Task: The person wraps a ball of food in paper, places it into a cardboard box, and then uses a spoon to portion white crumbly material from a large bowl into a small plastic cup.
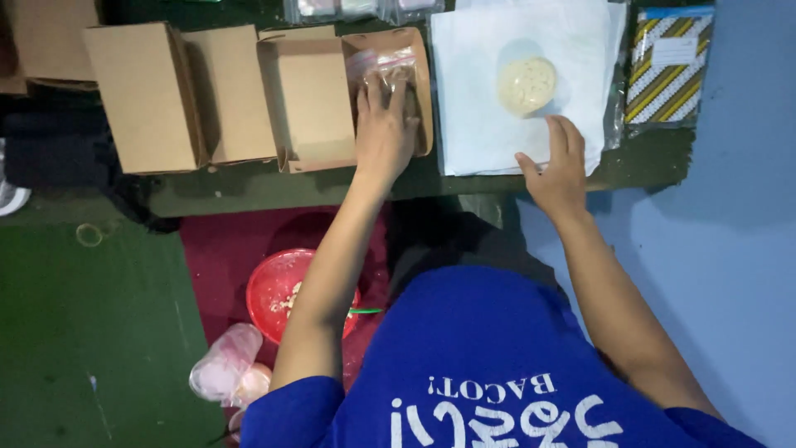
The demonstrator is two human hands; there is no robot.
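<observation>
1. Left hand (383,124) lies palm down, fingers spread flat, pressing a clear plastic bag of food (383,68) into an open brown cardboard takeaway box (344,99); not curled round it, just flat on top.
2. Bag sits in the right-hand compartment of that box, near the far edge of the dark green tabletop (249,187); contents mostly hidden under the fingers.
3. Right hand (557,170) rests open, fingers together and extended, on the near edge of a stack of white paper sheets (473,124); holds nothing.
4. Round pale flat dough disc (526,85) lies on the white sheets, just beyond the right fingertips, apart from them.
5. Sheets lie just right of the open box, toward the right end of the tabletop.
6. Second brown cardboard box, folded shut (162,95), stands left of the open one, touching it.
7. Yellow-and-black diagonally striped flat packet with a blue top (667,66) lies at the right far corner of the tabletop, beside the sheets.
8. Below the near edge of the tabletop: red round plastic bowl with pale crumbs (278,290) on a maroon mat, partly covered by the left forearm.
9. Crumpled clear plastic bag with pinkish contents (224,365) lies near the bowl, on its lower left.
</observation>
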